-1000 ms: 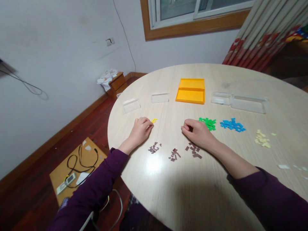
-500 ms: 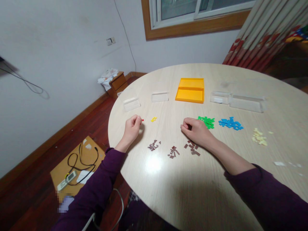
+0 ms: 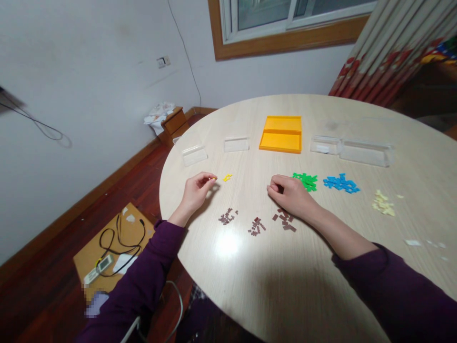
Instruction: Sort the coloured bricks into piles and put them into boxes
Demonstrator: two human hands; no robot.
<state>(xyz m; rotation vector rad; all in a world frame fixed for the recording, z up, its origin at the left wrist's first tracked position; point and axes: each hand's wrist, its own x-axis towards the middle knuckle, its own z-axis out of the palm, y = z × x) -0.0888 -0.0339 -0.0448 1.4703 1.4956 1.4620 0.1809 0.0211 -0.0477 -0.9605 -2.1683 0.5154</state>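
Fingertips (image 3: 213,176) pinched closed on the left hand (image 3: 194,190), any piece between them too small to tell, just beside the yellow pieces (image 3: 227,178) on the tabletop (image 3: 246,190)! And the right hand (image 3: 291,194), curled into a loose fist by the green pieces (image 3: 307,182).

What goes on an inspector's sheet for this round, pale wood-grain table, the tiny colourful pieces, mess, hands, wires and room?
Surface: round, pale wood-grain table, with a bright glare spot.
Pieces and boxes: heaps of tiny yellow pieces, flat green pieces, flat blue pieces, cream pieces and three heaps of brown pieces; farther back, open orange plastic case and clear plastic trays.
Clutter: small white bits at right; white sheet on a low tan board.
Left hand: thumb and finger close together beside the yellow heap; can't tell if holding anything.
Right hand: curled beside the green heap.
Cables: looped black cord on the board; thin white cable below the table.
Surroundings: white wall, wood-framed window, red-and-cream curtain.
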